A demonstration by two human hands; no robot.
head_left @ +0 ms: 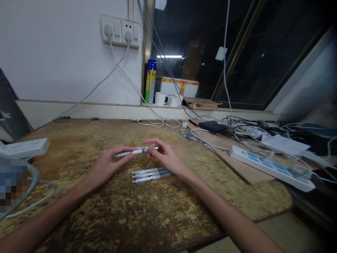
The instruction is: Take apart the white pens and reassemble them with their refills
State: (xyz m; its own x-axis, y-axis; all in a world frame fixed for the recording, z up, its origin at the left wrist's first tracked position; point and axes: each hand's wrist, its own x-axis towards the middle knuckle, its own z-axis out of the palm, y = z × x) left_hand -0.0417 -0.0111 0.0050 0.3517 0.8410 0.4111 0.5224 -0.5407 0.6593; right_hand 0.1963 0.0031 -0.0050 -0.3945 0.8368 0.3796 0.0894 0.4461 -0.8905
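Observation:
My left hand (112, 160) pinches a white pen (138, 151) between thumb and fingers, holding it nearly level just above the worn table. Another slim, pale length shows along the pen's far side; I cannot tell whether it is a second pen. At the pen's right end, the curled thumb and fingers of my right hand (164, 153) close around its silvery tip, and the index finger arches over it. Several white pens in clear wrapping (150, 175) lie side by side on the table nearer to me, partly hidden at the right under my right wrist.
A white power strip (271, 168) lies on a brown board (237, 163) at the right, among tangled cables. Another power strip (28, 147) is at the left. Crumpled clear plastic (191, 135) lies behind my right hand. A spray can (151, 82) and mug (160, 98) stand on the sill.

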